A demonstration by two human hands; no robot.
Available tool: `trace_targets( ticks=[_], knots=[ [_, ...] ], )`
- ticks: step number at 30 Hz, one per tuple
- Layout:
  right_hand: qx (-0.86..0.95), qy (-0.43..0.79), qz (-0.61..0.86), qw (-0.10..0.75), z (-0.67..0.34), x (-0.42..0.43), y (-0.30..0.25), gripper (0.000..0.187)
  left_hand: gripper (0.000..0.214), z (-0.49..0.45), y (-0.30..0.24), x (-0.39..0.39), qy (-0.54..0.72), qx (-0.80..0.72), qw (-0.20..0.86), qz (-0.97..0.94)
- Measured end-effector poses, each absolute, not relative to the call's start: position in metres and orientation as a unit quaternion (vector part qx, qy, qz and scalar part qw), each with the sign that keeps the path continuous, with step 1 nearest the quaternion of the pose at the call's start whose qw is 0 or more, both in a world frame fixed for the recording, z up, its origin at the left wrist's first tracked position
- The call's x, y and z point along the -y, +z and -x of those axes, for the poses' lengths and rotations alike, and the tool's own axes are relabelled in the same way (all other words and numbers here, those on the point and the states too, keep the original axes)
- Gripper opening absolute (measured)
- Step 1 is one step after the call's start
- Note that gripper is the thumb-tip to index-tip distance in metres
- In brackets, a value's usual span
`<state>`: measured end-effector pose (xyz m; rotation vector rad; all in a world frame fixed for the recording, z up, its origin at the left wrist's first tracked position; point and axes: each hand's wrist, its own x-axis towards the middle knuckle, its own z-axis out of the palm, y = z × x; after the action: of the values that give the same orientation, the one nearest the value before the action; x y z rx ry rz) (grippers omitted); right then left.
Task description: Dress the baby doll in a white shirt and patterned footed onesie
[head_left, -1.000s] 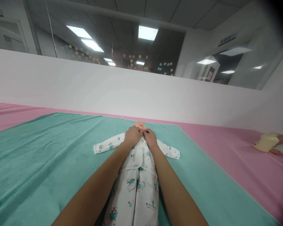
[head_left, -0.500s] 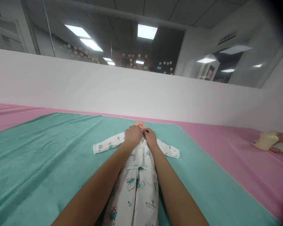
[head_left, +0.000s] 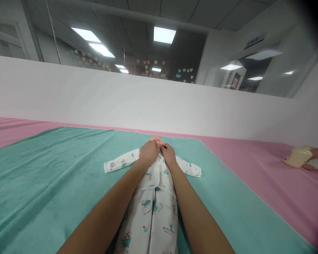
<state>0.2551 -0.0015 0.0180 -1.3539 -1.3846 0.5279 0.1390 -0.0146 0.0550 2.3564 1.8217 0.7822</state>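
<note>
A baby doll lies on its back with its head away from me, its face partly hidden by my fingers. It has on a white printed top, the sleeves spread out to both sides, and matching white trousers that run towards me. At the doll's neck, my left hand is closed, fingertips pinched on the collar. Right beside it my right hand pinches the collar from the other side. The fingertips of both hands nearly meet. Whether a button or a tie is between them is too small to make out.
Under the doll is a green blanket, spread over a pink sheet. A white wall with a window above stands behind. At the far right lies a cream-coloured object touching a skin-toned form, partly out of view.
Both hands stay at the doll's collar, with only slight finger movement. The camera view has shifted very slightly.
</note>
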Motion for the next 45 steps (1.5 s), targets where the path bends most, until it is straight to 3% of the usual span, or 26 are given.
trace_targets(
  ticks=[45],
  knots=[
    [0.579, 0.212, 0.553, 0.560, -0.2590, 0.0012, 0.0124, 0.021, 0.020, -0.1386, 0.0540, 0.0136, 0.252, -0.597, 0.030, -0.761]
  ],
)
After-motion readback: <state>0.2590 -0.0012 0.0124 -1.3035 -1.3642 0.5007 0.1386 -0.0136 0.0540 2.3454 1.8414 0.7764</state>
